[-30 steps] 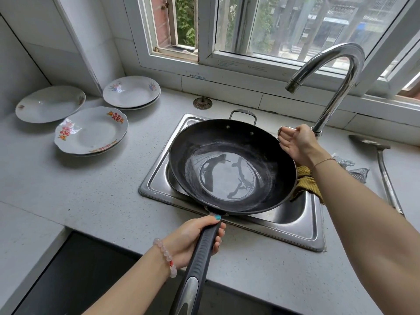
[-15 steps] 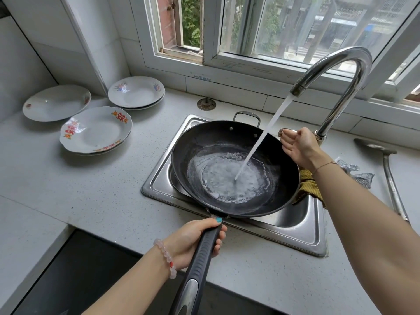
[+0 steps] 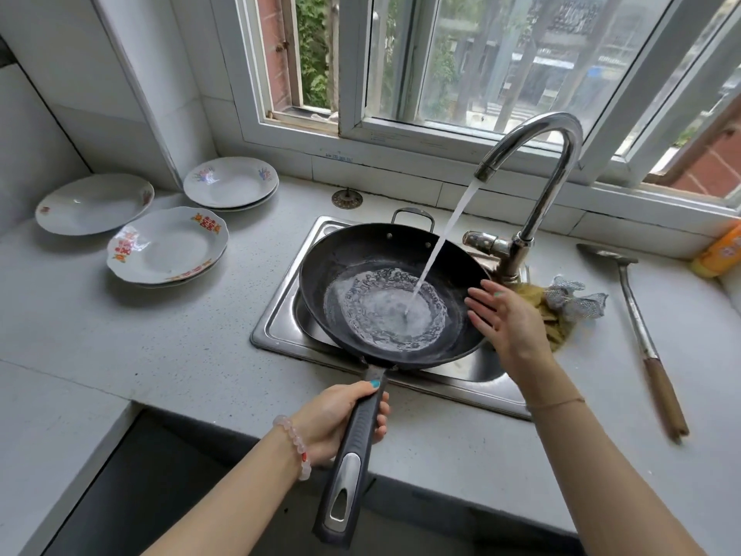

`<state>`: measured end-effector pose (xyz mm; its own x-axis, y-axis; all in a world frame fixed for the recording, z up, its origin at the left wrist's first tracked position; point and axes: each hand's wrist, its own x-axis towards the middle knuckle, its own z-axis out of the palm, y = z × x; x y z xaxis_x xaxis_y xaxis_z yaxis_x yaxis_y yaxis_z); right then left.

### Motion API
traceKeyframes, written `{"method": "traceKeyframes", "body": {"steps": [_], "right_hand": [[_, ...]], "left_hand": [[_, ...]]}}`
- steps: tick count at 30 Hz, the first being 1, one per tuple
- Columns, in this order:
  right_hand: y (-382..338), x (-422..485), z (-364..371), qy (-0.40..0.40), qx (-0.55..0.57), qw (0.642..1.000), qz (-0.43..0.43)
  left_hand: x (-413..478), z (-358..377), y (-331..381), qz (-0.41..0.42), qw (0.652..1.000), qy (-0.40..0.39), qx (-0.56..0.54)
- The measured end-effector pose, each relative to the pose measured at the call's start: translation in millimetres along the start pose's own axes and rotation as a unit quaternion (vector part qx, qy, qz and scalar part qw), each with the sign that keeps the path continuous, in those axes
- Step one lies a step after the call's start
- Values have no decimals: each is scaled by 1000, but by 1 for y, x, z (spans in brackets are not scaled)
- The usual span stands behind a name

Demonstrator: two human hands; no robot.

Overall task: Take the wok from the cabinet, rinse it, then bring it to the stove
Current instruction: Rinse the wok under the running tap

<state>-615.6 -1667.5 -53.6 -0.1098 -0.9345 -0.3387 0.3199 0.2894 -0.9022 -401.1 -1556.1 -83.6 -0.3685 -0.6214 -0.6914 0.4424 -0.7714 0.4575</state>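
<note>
The black wok (image 3: 345,266) hangs over the steel sink (image 3: 276,315), its long dark handle gripped by my left hand (image 3: 337,423) near the counter's front edge. Water streams from the chrome faucet (image 3: 537,154) into the wok's middle and pools there, foaming. My right hand (image 3: 507,327) hovers at the wok's right rim with fingers spread, holding nothing. The faucet lever (image 3: 481,240) sits free behind it.
Several white floral plates (image 3: 168,246) lie on the counter to the left. A metal spatula with a wooden handle (image 3: 641,335) lies on the right, beside a steel scourer (image 3: 573,300) and a yellow cloth (image 3: 549,315). A window runs along the back.
The water was turned on and now fills the wok's bottom. My right hand let go of the faucet lever and came down to the wok's right rim, fingers spread.
</note>
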Motion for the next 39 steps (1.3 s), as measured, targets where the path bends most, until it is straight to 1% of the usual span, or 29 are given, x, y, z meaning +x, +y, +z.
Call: {"method": "traceKeyframes", "body": {"steps": [4, 7, 9, 12, 15, 20, 22, 31, 35, 39], "right_hand": [[27, -62, 10, 18, -11, 1000, 20], [52, -88, 21, 31, -17, 996, 80], [65, -100, 30, 16, -47, 990, 135], [75, -113, 45, -39, -69, 978, 194], [78, -120, 56, -71, -74, 974, 200], [84, -120, 65, -70, -67, 973, 209], [86, -117, 67, -70, -59, 972, 215], [93, -100, 78, -91, 21, 958, 270], [103, -84, 84, -97, 124, 938, 310], [111, -73, 90, -99, 186, 917, 339]], "left_hand": [[-13, -1, -6, -6, 1000, -14, 1], [-24, -1, -11, -5, 1000, -28, 9], [-30, -1, -14, -3, 999, -32, 20], [-37, -4, -18, -10, 998, -44, 44], [-43, -7, -22, -16, 996, -61, 61], [-49, -11, -29, -49, 996, -70, 36], [-51, -11, -32, -49, 996, -67, 24], [-56, -11, -42, -30, 998, -59, -4], [-53, -10, -42, -28, 998, -60, 6], [-50, -8, -44, -30, 998, -54, 1]]}}
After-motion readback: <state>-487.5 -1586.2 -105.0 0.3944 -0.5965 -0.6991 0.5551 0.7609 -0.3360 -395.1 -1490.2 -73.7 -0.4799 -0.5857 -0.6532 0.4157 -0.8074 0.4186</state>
